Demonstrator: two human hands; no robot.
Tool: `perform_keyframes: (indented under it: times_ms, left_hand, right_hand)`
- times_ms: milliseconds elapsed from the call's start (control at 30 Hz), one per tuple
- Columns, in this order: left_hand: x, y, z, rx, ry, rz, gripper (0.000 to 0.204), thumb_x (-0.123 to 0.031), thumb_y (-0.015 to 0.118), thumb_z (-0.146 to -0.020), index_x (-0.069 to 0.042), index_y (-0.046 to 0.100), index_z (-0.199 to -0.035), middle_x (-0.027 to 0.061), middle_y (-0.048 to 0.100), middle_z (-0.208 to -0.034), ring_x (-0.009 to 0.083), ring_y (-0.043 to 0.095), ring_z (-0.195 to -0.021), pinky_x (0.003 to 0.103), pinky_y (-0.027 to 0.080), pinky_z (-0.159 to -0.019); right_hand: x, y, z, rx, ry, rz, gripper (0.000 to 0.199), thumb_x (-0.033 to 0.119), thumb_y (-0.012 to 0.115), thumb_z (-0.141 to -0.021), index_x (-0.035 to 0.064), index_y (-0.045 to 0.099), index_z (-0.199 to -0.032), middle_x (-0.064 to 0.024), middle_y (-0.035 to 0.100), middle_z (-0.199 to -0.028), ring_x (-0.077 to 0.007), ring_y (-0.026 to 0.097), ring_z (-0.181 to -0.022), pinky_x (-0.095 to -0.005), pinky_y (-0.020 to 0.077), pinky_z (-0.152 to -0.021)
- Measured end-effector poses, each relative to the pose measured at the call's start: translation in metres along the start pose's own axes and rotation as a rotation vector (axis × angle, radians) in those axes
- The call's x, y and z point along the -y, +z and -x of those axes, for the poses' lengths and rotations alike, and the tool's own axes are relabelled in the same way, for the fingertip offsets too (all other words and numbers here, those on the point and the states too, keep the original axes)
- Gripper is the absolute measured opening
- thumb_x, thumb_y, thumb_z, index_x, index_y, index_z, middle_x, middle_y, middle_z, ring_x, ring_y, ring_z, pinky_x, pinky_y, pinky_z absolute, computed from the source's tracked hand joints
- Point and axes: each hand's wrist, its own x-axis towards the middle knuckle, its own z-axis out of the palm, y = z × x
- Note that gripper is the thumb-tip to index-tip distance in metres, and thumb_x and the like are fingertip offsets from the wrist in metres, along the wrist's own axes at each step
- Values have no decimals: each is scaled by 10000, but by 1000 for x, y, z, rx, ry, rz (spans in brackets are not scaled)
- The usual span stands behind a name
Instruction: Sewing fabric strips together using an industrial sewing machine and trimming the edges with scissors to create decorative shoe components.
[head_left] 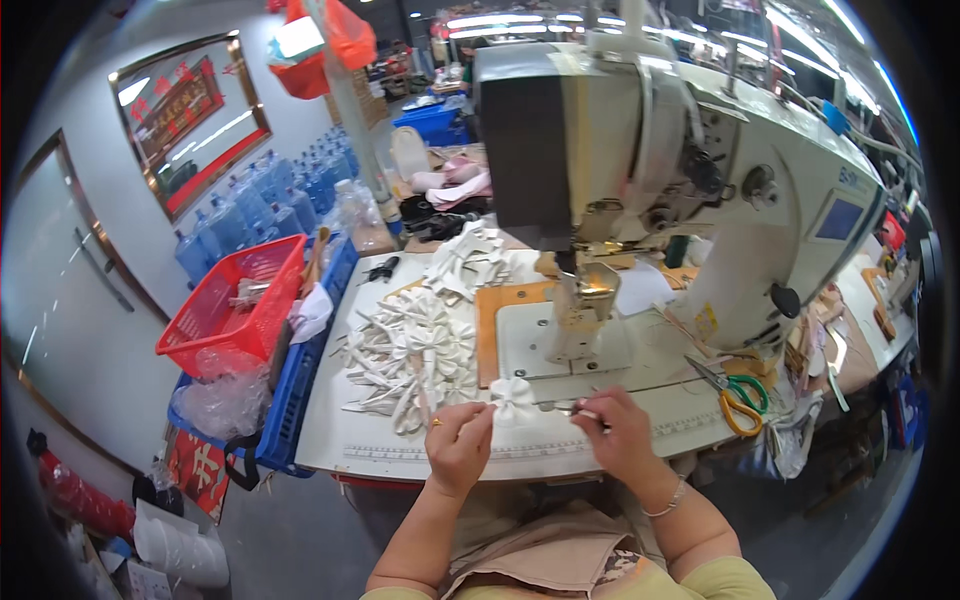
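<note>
My left hand (pixel 458 440) pinches a small white bow (pixel 514 397) at the front of the sewing table (pixel 340 440). My right hand (pixel 618 430) holds a small metal tool (pixel 570 408), likely thread snips, with its tip right beside the bow. Both hands sit just in front of the white industrial sewing machine (pixel 680 170), below its needle post (pixel 580 310).
A heap of white bows (pixel 415 350) lies left of the machine, with more (pixel 470 260) behind. Green-handled scissors (pixel 735 392) rest at the right. A red basket (pixel 235 305) sits on a blue crate (pixel 300 380) at the table's left edge. Water bottles (pixel 260 200) line the wall.
</note>
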Motion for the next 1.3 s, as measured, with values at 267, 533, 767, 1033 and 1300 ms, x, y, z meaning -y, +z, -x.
perform_keyframes:
  times_ms: [267,533,767,1033,1300]
  left_hand:
    - [62,-38,19,387,-599,-386,922,-439,774,-587,-104,348,-1333,188,263,-1378,427,226,-1267,511,205,-1022]
    - [60,-34,26,431,-581,-269,975,-376,818,-542,-19,341,-1314,218,258,-1382,417,235,-1272,467,221,-1043]
    - [51,-55,53,149,-457,-258,554,-111,712,-672,9,485,-1163,204,414,-1265,380,377,-1192,447,311,-987]
    - [76,-44,50,313,-497,-184,347,-122,496,-855,41,486,-1160,196,444,-1253,395,337,-1219,446,272,-1006]
    - [86,-44,40,328,-375,-215,252,-34,537,-791,19,603,-1028,163,562,-1058,318,533,-958,389,401,-853]
  right_hand:
    - [-52,-26,32,3,136,329,271,45,657,-699,50,579,-959,-124,547,-932,-313,539,-862,-395,443,-736]
    - [-52,-42,84,-128,-84,431,310,42,651,-679,58,570,-978,-126,518,-976,-346,496,-948,-440,408,-817]
    - [-84,-111,382,316,1591,190,333,283,512,-824,17,575,-1015,-260,537,-1028,-432,552,-899,-428,463,-786]
    - [9,-126,367,-64,2055,-303,359,341,494,-845,43,585,-1023,-245,566,-1047,-401,570,-920,-417,473,-795]
    - [14,-138,376,19,2002,-272,362,347,511,-840,56,576,-1046,-234,563,-1068,-398,566,-937,-429,474,-796]
